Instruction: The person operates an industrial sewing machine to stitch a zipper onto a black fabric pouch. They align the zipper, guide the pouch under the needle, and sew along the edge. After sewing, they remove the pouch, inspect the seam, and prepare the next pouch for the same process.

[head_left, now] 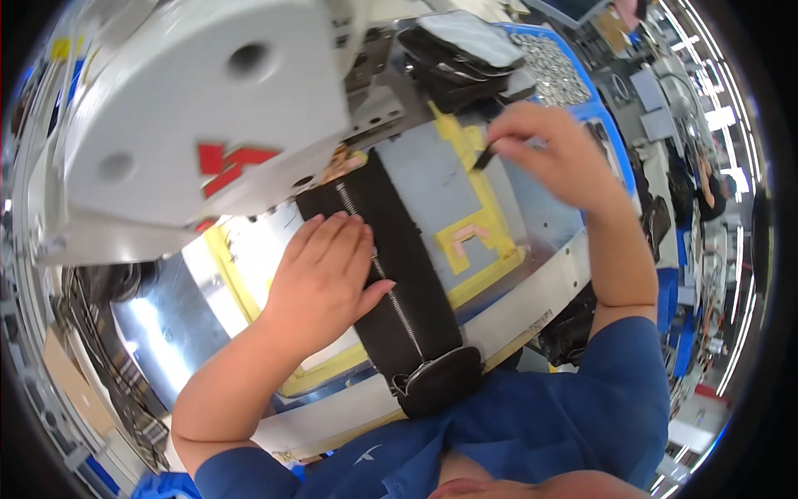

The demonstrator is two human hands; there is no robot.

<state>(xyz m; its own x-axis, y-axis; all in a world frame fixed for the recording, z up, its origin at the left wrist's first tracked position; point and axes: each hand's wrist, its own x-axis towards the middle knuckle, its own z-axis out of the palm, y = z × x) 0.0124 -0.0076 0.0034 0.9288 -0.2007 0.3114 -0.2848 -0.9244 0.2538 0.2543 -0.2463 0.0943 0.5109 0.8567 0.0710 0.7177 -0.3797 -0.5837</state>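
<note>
My left hand (322, 274) lies flat on a long black fabric piece (426, 283), its fingers stretched out together and the thumb apart. A metal-toothed zipper (403, 314) runs down the length of that piece. Its near end, a rounded black flap (445, 378), hangs over the table edge against my shirt. The far end lies beside the sewing machine head (183, 125); the needle area is hidden. Off to the right, above the table, my right hand (549, 154) pinches a short narrow black strip (483, 158) between thumb and fingers.
Yellow tape (486, 279) frames parts of the metal work plate. At the far right stands a blue tray (583, 68) with many small metal parts (544, 71). Beside it, a stack of black pieces (457, 62) rests behind the plate. The machine head overhangs the left side.
</note>
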